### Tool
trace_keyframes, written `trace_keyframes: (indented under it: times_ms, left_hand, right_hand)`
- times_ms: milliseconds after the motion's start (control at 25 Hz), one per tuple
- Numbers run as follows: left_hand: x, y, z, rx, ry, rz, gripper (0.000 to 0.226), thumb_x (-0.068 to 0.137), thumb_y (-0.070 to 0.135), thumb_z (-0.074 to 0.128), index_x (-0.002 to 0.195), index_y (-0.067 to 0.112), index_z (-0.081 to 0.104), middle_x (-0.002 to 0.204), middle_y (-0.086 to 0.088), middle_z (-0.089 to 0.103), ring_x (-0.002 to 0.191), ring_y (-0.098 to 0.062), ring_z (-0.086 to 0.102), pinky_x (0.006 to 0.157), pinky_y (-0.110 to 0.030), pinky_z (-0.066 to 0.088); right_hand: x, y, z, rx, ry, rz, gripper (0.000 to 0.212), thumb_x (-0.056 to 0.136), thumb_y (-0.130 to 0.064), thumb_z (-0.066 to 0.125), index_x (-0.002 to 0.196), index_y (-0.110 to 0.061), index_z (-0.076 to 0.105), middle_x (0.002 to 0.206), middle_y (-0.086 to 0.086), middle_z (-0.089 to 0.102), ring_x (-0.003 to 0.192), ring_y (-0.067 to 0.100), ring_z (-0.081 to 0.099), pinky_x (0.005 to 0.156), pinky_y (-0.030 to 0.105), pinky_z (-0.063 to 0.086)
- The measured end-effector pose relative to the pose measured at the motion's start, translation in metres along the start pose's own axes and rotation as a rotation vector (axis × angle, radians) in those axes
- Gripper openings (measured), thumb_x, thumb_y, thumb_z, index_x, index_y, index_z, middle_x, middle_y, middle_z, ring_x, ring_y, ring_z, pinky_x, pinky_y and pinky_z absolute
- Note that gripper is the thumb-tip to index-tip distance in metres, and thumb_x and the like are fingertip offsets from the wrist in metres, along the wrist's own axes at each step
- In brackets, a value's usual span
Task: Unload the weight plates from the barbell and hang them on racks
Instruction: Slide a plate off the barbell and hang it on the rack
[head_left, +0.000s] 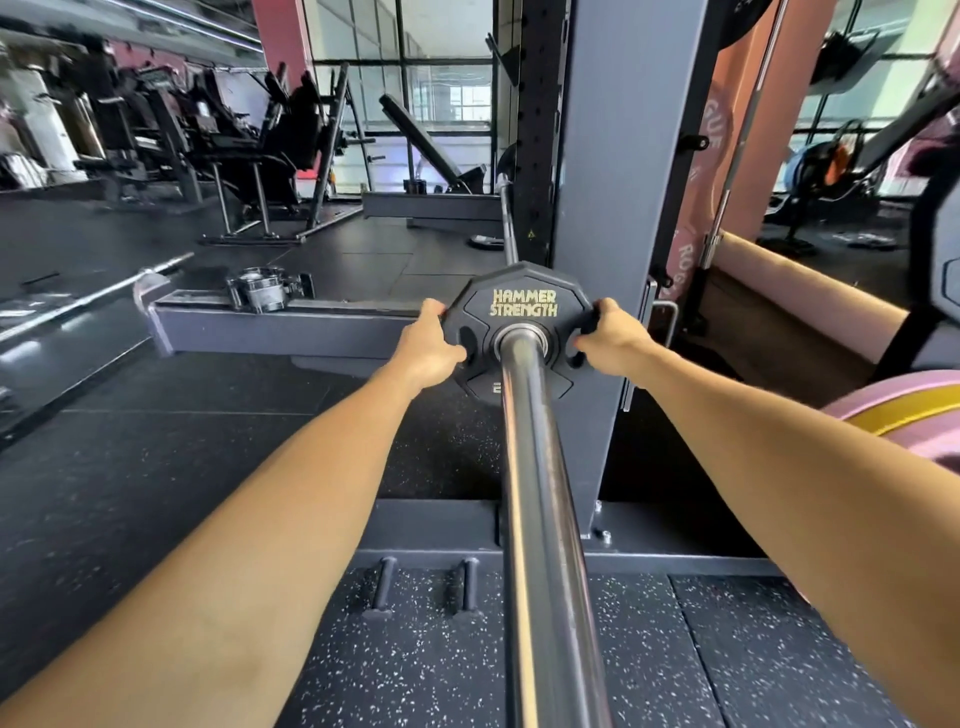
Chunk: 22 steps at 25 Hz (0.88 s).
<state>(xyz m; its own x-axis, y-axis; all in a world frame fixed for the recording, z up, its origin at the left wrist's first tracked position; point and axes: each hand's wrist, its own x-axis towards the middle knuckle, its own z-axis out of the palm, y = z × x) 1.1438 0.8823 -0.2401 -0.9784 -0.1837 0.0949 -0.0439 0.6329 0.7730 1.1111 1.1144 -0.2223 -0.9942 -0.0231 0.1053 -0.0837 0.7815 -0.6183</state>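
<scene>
A small black weight plate (522, 306) with gold "Hammer Strength" lettering sits on the chrome barbell sleeve (540, 519), which runs from the bottom of the view up to the plate's hub. My left hand (431, 348) grips the plate's left edge through a grip slot. My right hand (610, 340) grips the right edge the same way. Both arms are stretched forward on either side of the sleeve.
A grey rack upright (618, 182) rises just behind the plate. A pink and yellow plate (904, 410) shows at the right edge. Two short pegs (426, 584) stand on the platform below. A collar (260, 291) lies on a grey beam at the left.
</scene>
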Motion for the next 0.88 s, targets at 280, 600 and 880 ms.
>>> trace_keyframes:
  times_ms: [280,600,880]
  left_hand:
    - [-0.034,0.015,0.001,0.240,0.084,-0.010,0.054,0.084,0.010,0.060,0.136,0.023,0.051,0.119,-0.010,0.061,0.072,-0.030,0.068,0.054,-0.035,0.061]
    - [-0.134,0.021,-0.015,0.378,0.111,0.072,0.052,0.088,0.010,0.050,0.139,0.021,0.049,0.119,-0.013,0.061,0.055,-0.026,0.065,0.048,-0.032,0.057]
    - [-0.244,0.014,-0.023,0.331,0.119,0.070,0.053,0.087,0.011,0.051,0.139,0.019,0.049,0.122,-0.013,0.061,0.057,-0.026,0.067,0.054,-0.033,0.059]
  right_hand:
    - [-0.033,-0.003,0.000,-0.039,0.069,0.014,0.025,0.084,-0.007,0.053,0.109,-0.008,0.049,0.105,0.017,0.061,0.097,0.037,0.059,0.085,0.048,0.053]
    - [-0.140,0.001,-0.009,0.033,0.107,0.021,0.023,0.081,-0.007,0.058,0.101,-0.016,0.054,0.103,0.011,0.061,0.098,0.034,0.061,0.077,0.041,0.058]
    - [-0.255,-0.007,-0.029,-0.034,0.114,-0.021,0.030,0.082,-0.008,0.055,0.111,-0.014,0.059,0.110,0.014,0.062,0.094,0.037,0.064,0.069,0.045,0.060]
